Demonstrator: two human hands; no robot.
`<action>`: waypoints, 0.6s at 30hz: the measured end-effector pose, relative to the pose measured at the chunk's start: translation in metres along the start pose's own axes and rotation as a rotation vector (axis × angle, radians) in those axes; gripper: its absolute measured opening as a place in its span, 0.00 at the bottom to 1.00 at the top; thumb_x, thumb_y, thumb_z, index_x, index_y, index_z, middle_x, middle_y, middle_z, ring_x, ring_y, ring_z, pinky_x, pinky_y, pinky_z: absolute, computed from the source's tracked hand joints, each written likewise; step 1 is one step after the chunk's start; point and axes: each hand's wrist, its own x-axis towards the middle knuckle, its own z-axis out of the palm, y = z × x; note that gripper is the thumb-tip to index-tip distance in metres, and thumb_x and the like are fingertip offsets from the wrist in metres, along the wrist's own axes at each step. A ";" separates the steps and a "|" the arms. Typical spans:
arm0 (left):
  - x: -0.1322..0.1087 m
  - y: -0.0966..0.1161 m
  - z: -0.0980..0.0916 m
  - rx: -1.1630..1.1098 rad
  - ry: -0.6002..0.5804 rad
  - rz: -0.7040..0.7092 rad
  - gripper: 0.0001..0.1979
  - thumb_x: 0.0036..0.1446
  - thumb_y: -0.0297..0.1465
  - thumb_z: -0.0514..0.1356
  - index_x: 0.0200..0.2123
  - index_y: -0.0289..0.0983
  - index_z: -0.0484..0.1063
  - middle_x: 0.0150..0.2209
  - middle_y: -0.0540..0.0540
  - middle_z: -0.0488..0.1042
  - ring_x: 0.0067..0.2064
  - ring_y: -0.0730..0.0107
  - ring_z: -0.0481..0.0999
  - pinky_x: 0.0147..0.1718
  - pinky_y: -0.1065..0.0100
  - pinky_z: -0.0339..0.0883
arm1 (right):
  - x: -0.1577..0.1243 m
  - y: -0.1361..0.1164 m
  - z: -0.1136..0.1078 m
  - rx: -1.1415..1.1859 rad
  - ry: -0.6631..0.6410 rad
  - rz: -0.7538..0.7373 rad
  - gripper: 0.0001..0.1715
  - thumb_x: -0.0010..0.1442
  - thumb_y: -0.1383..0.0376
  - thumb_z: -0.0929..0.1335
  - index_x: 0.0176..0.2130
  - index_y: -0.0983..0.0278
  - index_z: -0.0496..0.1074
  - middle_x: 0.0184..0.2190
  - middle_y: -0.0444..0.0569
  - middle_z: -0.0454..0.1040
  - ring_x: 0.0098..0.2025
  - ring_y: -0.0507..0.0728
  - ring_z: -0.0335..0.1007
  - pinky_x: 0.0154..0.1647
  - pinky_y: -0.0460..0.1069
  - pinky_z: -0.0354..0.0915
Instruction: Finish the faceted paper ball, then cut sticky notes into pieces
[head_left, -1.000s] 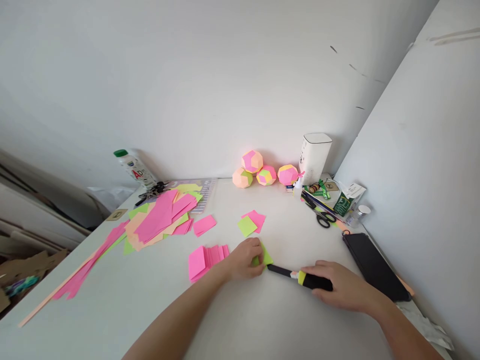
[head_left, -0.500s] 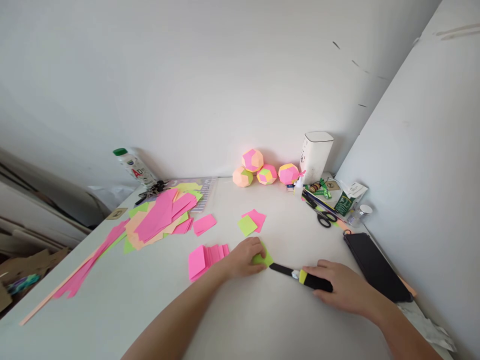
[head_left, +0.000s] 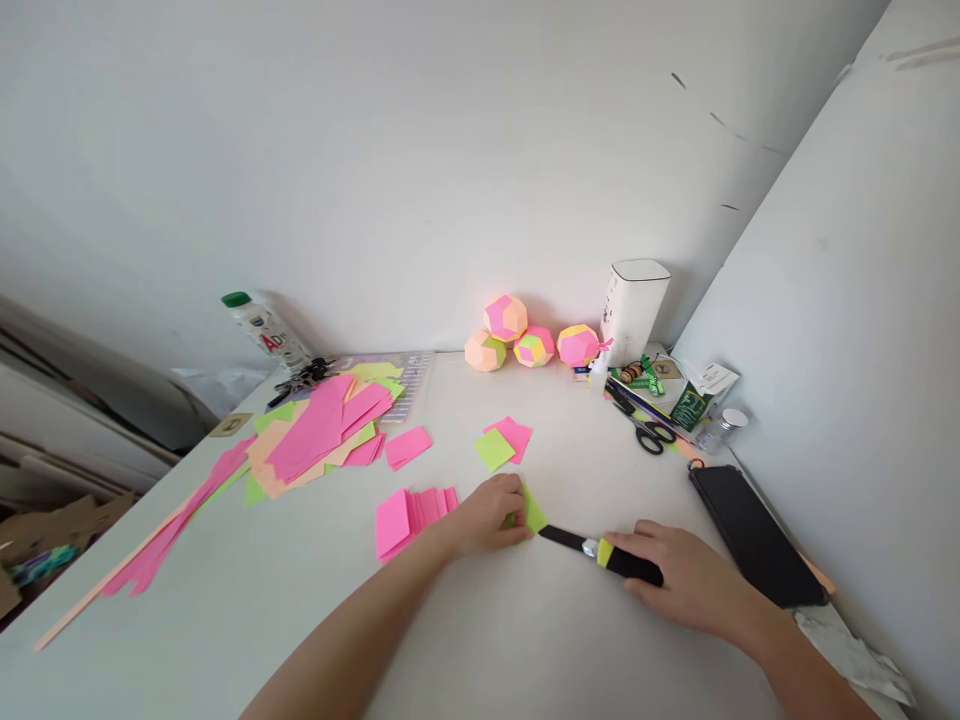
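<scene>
My left hand [head_left: 491,515] presses its curled fingers down on a small green paper square [head_left: 532,511] on the white table [head_left: 525,640]. My right hand [head_left: 682,580] grips the black and yellow handle of a utility knife [head_left: 600,551]. The knife lies low over the table, its dark tip touching the green paper's near edge. A fanned stack of pink paper squares [head_left: 412,515] lies just left of my left hand. A loose green square [head_left: 494,450] and a pink square [head_left: 512,436] lie a little farther back.
A heap of pink, peach and green paper sheets [head_left: 319,435] covers the left of the table. Three folded paper balls [head_left: 529,342] sit by the back wall next to a white container [head_left: 631,300]. Scissors [head_left: 646,432], small packets and a black case [head_left: 754,535] lie on the right.
The hands and knife have hardly moved. The green paper under my left fingers has shifted slightly; the view has tilted a little.
</scene>
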 end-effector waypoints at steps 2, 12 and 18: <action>0.000 0.000 0.000 0.003 0.001 0.007 0.10 0.52 0.29 0.64 0.22 0.36 0.67 0.32 0.47 0.66 0.37 0.68 0.67 0.36 0.68 0.62 | 0.000 0.000 0.001 0.000 0.003 -0.002 0.31 0.56 0.63 0.64 0.59 0.54 0.68 0.42 0.50 0.74 0.43 0.61 0.72 0.44 0.51 0.64; 0.000 0.001 -0.002 -0.013 0.002 0.008 0.10 0.52 0.28 0.64 0.22 0.36 0.68 0.32 0.47 0.66 0.37 0.67 0.67 0.35 0.68 0.62 | 0.006 -0.005 0.004 -0.030 0.016 0.008 0.31 0.57 0.63 0.63 0.60 0.55 0.66 0.43 0.51 0.73 0.41 0.61 0.72 0.44 0.52 0.65; 0.001 0.001 -0.001 -0.001 -0.001 0.001 0.10 0.52 0.28 0.65 0.22 0.36 0.68 0.32 0.47 0.67 0.36 0.67 0.66 0.35 0.68 0.62 | 0.008 -0.007 0.007 -0.053 0.021 0.006 0.30 0.58 0.63 0.63 0.60 0.56 0.66 0.43 0.51 0.73 0.41 0.61 0.72 0.43 0.53 0.65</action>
